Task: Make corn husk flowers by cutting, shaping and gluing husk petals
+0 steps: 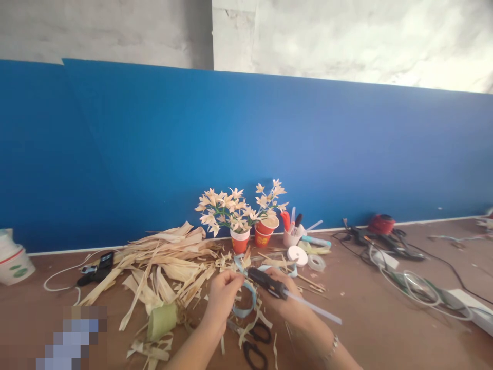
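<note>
My right hand (283, 298) is wrapped round a black hot glue gun (265, 281), its nozzle pointing left toward my other hand. A long translucent glue stick (314, 308) sticks out of its back end. My left hand (223, 295) is closed in a pinch close to the nozzle; what sits between its fingertips is too small to make out. Below and between the hands hangs a loop of light-blue ribbon (250, 304). Black-handled scissors (256, 354) lie under my wrists among husk scraps. Just beyond stand pale husk flowers (231, 205) in a red-and-white paper cup (240, 241).
Dried corn husks (169, 257) spread over the table's left side, with a green roll (162, 321) nearer. Stacked red cups (263, 237), a pen cup (291, 236) and tape rolls (316, 263) stand behind. Cables (419, 293) lie right; a blue partition (246, 133) closes the back.
</note>
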Available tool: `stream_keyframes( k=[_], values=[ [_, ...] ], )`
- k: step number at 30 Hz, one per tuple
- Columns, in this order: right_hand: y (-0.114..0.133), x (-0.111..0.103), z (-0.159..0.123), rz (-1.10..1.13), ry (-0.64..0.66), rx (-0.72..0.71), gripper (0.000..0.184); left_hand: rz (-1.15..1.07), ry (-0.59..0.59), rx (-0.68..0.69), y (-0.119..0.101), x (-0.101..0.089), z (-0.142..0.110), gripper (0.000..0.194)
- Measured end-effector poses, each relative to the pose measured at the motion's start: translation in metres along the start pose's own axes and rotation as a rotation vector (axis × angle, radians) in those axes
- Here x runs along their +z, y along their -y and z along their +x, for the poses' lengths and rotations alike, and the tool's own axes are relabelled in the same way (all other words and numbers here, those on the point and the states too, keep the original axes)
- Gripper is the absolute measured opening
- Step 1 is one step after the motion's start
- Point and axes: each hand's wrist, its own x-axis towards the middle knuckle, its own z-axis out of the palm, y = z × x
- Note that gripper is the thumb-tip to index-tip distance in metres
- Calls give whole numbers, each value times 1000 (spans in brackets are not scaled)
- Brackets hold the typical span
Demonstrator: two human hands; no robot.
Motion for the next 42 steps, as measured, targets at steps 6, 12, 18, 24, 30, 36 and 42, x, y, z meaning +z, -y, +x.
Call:
stream_keyframes(
  k=[6,12,18,24,30,36,42],
  values=[
    [8,-7,0,-176,72,-230,8,-19,26,-45,-9,2,-9,19],
    [-2,-9,-2,-352,100,-350,3,-2,38,-66,-14,5,-14,18],
    [-4,-10,-3,-413,50,-390,7,4,23,-45,-17,7,-19,14],
    [-6,-10,-4,-430,56,-423,12,3,39,-41,-22,10,-23,14],
    [-6,-13,-4,-476,63,-444,4,-9,46,-31,-27,11,-24,14],
    [-6,-13,-5,-450,50,-475,3,-5,45,-51,-28,11,-25,13],
    [-14,-12,-6,-396,30,-527,2,25,36,-28,-27,10,-23,15]
  ],
)
